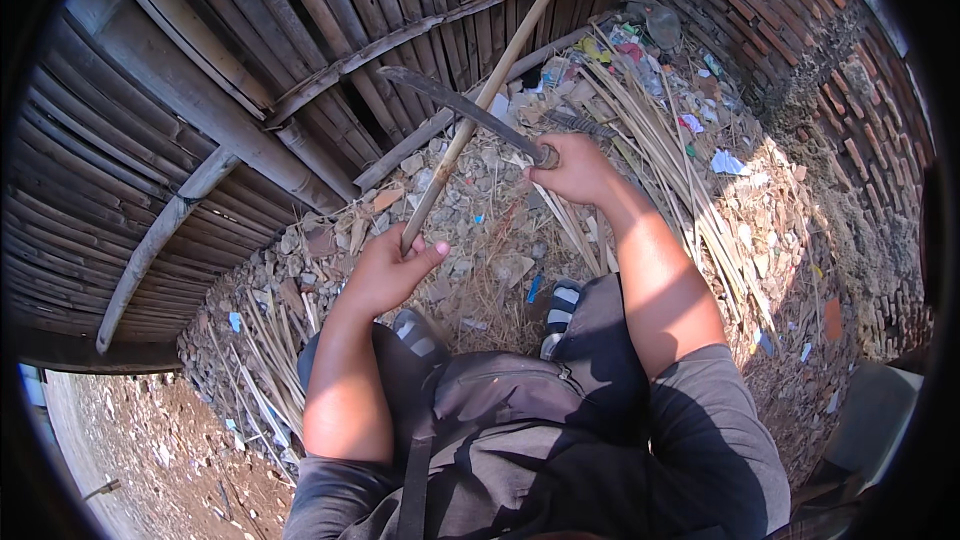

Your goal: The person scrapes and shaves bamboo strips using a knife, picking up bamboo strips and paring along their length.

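My left hand (385, 275) is closed round the lower end of a long bamboo pole (497, 75), which slants up and away to the right. In my right hand (577, 170) is the handle of a machete (455, 102) with a dark, curved blade. The blade points to the far left and crosses the pole; whether it touches the pole I cannot tell. My right fingers are wrapped round the handle, partly hidden behind the hand.
A bamboo slat wall (380, 0) rises at the far left, a brick wall (870, 130) on the right. Split bamboo strips (665, 155) lie on the right, more strips (265, 355) on the left. Rubble and litter (480, 270) cover the ground round my feet.
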{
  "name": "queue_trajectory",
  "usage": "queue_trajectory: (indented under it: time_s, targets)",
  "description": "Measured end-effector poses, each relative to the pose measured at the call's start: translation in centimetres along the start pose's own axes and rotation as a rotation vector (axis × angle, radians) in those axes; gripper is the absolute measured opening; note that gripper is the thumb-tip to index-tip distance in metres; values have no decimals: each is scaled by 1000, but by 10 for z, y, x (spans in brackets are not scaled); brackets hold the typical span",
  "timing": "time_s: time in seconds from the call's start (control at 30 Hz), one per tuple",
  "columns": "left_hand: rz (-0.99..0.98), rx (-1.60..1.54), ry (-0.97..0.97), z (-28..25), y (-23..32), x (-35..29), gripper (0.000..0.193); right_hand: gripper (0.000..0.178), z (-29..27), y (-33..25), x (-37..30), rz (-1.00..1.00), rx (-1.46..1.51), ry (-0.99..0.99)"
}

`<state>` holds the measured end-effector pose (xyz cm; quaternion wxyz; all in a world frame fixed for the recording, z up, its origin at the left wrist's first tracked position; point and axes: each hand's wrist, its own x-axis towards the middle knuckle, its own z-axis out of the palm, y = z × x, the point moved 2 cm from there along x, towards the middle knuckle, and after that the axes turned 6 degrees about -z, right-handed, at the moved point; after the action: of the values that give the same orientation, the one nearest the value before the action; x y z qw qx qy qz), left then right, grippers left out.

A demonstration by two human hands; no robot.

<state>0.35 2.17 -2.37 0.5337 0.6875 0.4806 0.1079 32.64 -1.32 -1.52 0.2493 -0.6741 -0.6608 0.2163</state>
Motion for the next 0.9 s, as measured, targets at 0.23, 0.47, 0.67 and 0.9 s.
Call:
queue_trajectory:
  time_s: [0.23, 0.47, 0.67, 0.9]
  targets:
    - [-22, 32, 5, 2, -5, 3, 42, 41, 20, -13, 6, -133, -22, 17]
    - [-39, 73, 3, 3, -1, 0, 43, 28, 27, -35, -2, -231, -121, -135]
    - [-17, 131, 39, 1, -1, 1, 44, 27, 24, -35, -3, -227, -111, -104]
    - [-20, 320, 98, -6, -5, 2, 51, 28, 34, -29, -1, -205, -107, -126]
